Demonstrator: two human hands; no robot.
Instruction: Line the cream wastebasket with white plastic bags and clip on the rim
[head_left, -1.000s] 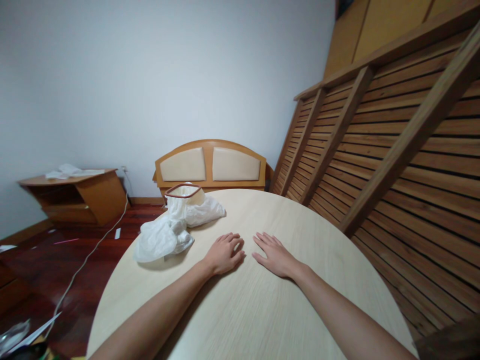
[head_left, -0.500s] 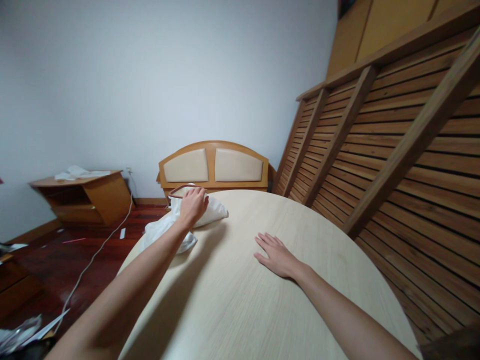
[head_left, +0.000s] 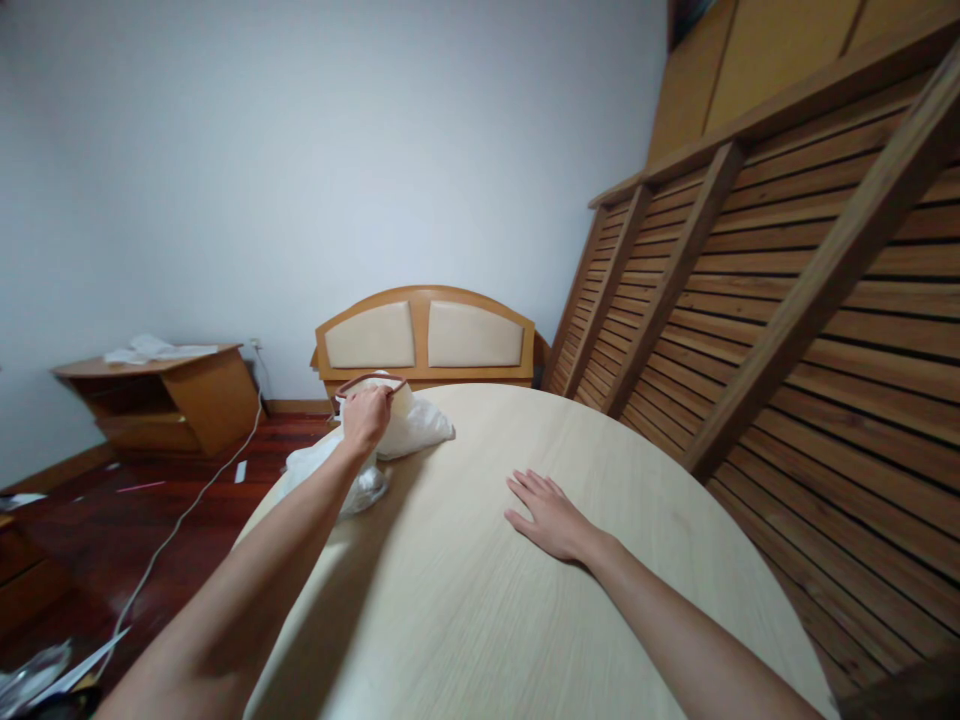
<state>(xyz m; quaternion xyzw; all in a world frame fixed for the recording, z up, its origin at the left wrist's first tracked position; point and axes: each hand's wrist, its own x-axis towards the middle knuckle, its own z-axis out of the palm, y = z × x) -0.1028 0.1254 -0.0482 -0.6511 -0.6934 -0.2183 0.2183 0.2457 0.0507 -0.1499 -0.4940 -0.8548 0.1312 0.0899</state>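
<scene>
My left hand (head_left: 367, 414) is closed at the far left of the round table, its fingers curled over the rim of a brown-rimmed object (head_left: 348, 384). The kind of that object is unclear, since my hand and the bags cover most of it. White plastic bags (head_left: 421, 428) lie crumpled around and below this hand, one part reaching right and another toward me. My right hand (head_left: 551, 515) rests flat on the pale wooden tabletop (head_left: 480, 600), fingers spread, holding nothing.
A wooden headboard (head_left: 424, 300) with cream panels stands behind the table. Large slatted wooden panels (head_left: 675, 330) lean along the right. To the left are a low cabinet (head_left: 217, 390) with papers on top and a white cable (head_left: 180, 520) across the dark red floor.
My left hand has shifted slightly left along the brown rim and its fingers are more tightly curled. My right hand stays flat on the table. The camera view has moved slightly.
</scene>
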